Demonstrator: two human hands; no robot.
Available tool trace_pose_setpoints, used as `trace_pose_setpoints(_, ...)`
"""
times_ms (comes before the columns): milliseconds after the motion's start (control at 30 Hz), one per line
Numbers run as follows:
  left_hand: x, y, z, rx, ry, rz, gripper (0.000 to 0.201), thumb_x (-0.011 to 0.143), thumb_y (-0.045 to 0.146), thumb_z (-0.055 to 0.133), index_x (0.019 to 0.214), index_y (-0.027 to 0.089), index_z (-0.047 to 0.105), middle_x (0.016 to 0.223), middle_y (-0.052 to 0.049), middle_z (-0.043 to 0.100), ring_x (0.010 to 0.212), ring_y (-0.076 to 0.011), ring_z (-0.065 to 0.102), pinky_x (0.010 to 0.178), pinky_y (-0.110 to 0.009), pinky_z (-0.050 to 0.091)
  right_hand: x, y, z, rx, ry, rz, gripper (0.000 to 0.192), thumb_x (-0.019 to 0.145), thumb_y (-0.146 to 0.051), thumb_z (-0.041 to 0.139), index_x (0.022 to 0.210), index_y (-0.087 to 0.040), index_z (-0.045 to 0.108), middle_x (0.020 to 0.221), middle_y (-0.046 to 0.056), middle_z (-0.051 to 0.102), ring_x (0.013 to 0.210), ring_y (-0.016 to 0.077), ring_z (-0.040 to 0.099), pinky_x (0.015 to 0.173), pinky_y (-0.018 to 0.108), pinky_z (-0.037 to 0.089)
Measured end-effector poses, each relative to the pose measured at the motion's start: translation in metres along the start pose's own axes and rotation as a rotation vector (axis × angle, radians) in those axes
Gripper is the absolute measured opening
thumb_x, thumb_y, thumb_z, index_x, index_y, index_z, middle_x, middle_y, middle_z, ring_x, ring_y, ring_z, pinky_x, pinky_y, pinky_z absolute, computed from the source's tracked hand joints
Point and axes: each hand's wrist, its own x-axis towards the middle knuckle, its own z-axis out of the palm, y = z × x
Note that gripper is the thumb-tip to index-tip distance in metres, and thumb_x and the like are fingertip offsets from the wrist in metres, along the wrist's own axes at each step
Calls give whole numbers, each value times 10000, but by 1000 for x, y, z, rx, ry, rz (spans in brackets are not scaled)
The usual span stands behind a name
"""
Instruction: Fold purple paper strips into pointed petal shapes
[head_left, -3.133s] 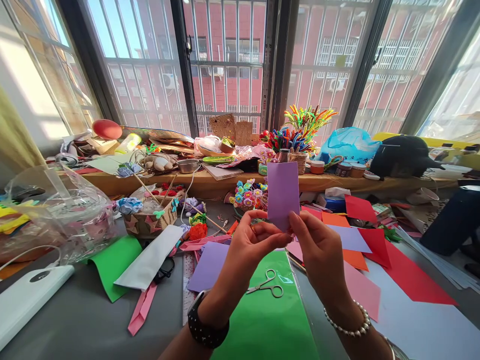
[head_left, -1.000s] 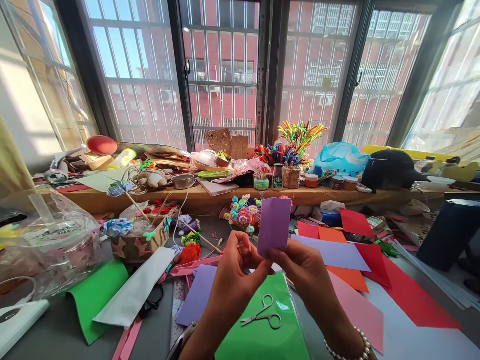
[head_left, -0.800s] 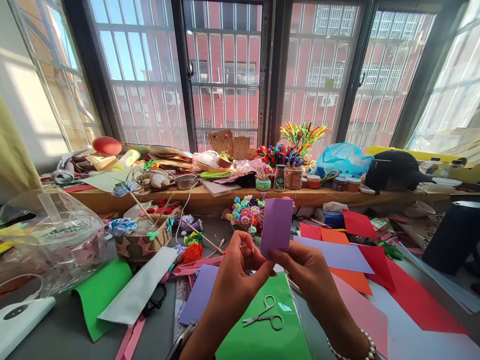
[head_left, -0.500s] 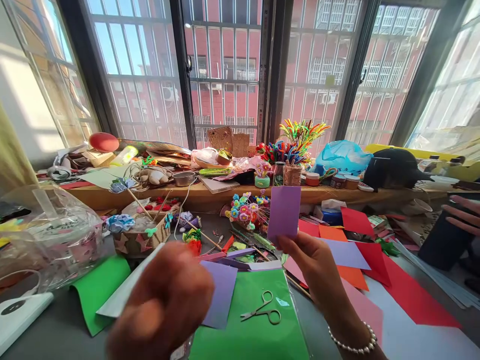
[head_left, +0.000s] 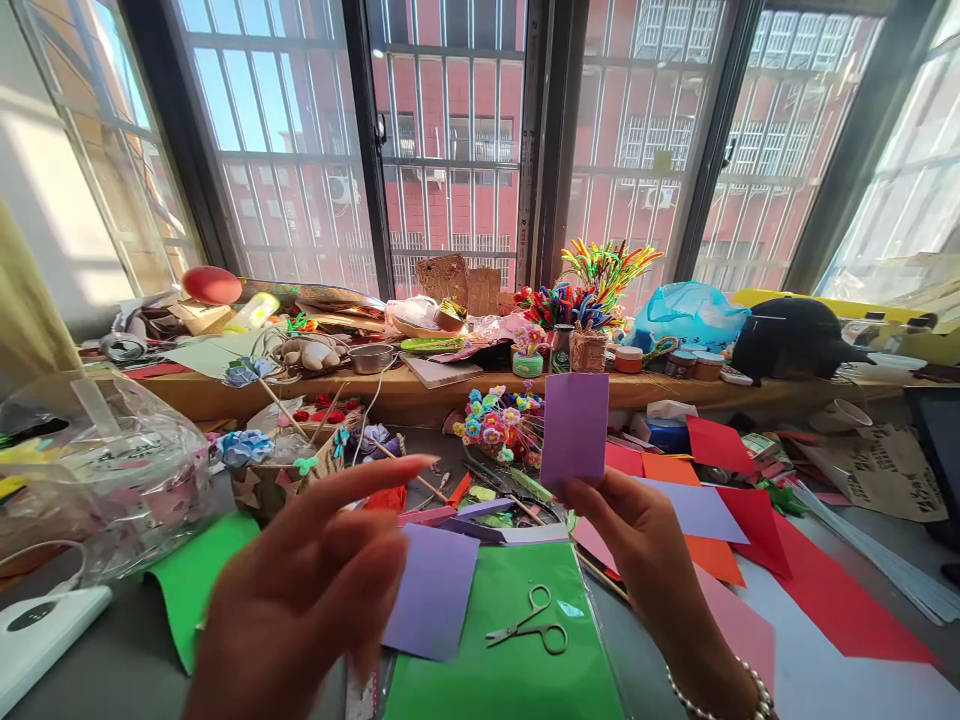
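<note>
My right hand (head_left: pixel 637 520) holds a purple paper rectangle (head_left: pixel 574 432) up in the air above the surface (head_left: pixel 112 660). My fingers (head_left: pixel 592 495) are pinched shut on its bottom edge, and the rest of the sheet stands free above them. Its long axis runs nearly straight up, tilted a little to the right, with the short top edge pointing at the window sill (head_left: pixel 420 385) and its flat face turned toward me.

My left hand (head_left: pixel 315 590) hovers empty, low and to the left, its fingers spread open and the forefinger stretched out to the right, touching nothing. It is blurred.

The air between my two hands is free. Below that gap a purple sheet (head_left: pixel 433 590) lies flat, partly over a green sheet (head_left: pixel 517 660), and a small pair of scissors (head_left: pixel 531 625) rests on the green, its blades pointing up and to the right. To the right of my wrist the surface is covered by overlapping flat papers, among them a red sheet (head_left: pixel 832 590), which rise hardly at all.

Just behind the held paper stand a small bunch of coloured flowers (head_left: pixel 495 420) and, on the sill, a woven holder of pipe cleaners (head_left: pixel 592 300), so the far side is crowded. To the left, a clear plastic bag (head_left: pixel 105 470) and a star-patterned basket (head_left: pixel 289 470) bound the space.
</note>
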Motion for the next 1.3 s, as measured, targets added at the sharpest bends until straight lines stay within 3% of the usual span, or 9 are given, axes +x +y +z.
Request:
trace_pose_setpoints(67, 10, 13, 22, 111, 3, 38, 214, 658, 282, 642, 868, 241, 651, 441, 52, 500, 428, -95, 490, 477, -205, 427, -2, -4, 1, 7, -16, 7, 204, 753, -338, 540, 813, -178, 651, 727, 40, 657, 699, 183, 587, 639, 294, 462)
trace_pose_setpoints(133, 18, 20, 41, 169, 14, 33, 189, 638, 295, 651, 814, 226, 665, 495, 37, 550, 488, -105, 536, 524, -198, 442, -5, -9, 3, -7, -51, 15, 196, 756, -335, 534, 796, -178, 644, 731, 40, 657, 702, 182, 591, 643, 295, 461)
trace_pose_setpoints(300, 20, 16, 63, -70, -4, -113, 198, 631, 311, 650, 774, 174, 663, 723, -25, 674, 690, -170, 612, 621, -225, 476, -10, -16, 10, -152, -154, -38, 206, 756, -319, 532, 673, -157, 628, 703, 39, 640, 694, 180, 579, 623, 280, 448)
trace_pose_setpoints(433, 20, 10, 65, -194, -50, -177, 104, 633, 255, 651, 647, 154, 664, 610, 2, 663, 586, -141, 591, 541, -199, 462, -12, -15, 16, -229, -221, -75, 203, 756, -291, 539, 654, -145, 634, 707, 37, 638, 674, 168, 564, 599, 255, 426)
trace_pose_setpoints(633, 25, 5, 64, -205, -143, -207, 73, 658, 212, 630, 665, 154, 675, 591, 8, 660, 588, -138, 594, 558, -201, 471, -10, -12, 20, -165, -279, -121, 373, 827, -321, 431, 565, -160, 642, 599, 9, 614, 593, 134, 552, 566, 224, 403)
trace_pose_setpoints(767, 27, 0, 61, -206, -177, -218, 90, 673, 243, 623, 670, 160, 659, 572, 17, 650, 520, -120, 576, 491, -189, 452, -9, -7, 19, -133, -375, -92, 334, 815, -334, 455, 617, -176, 672, 623, 10, 655, 621, 150, 590, 603, 243, 432)
trace_pose_setpoints(900, 30, -7, 59, -205, -141, -210, 120, 651, 260, 648, 693, 148, 657, 616, 9, 657, 522, -112, 565, 476, -184, 440, -6, -3, 17, -138, -448, -45, 371, 827, -377, 417, 674, -168, 682, 626, 22, 650, 623, 150, 589, 592, 238, 436)
trace_pose_setpoints(1167, 32, -8, 61, -245, -77, -218, 160, 636, 260, 665, 743, 141, 665, 674, -3, 674, 607, -128, 586, 527, -183, 454, -6, -1, 17, -193, -374, -73, 440, 855, -376, 350, 548, -148, 566, 535, -9, 520, 522, 100, 460, 499, 207, 349)
trace_pose_setpoints(1300, 32, -8, 63, -259, -40, -236, 163, 624, 263, 671, 729, 139, 662, 650, -2, 669, 595, -134, 586, 525, -193, 457, -3, 0, 13, -205, -395, -91, 450, 843, -416, 349, 555, -155, 575, 547, 3, 564, 534, 118, 509, 505, 217, 379)
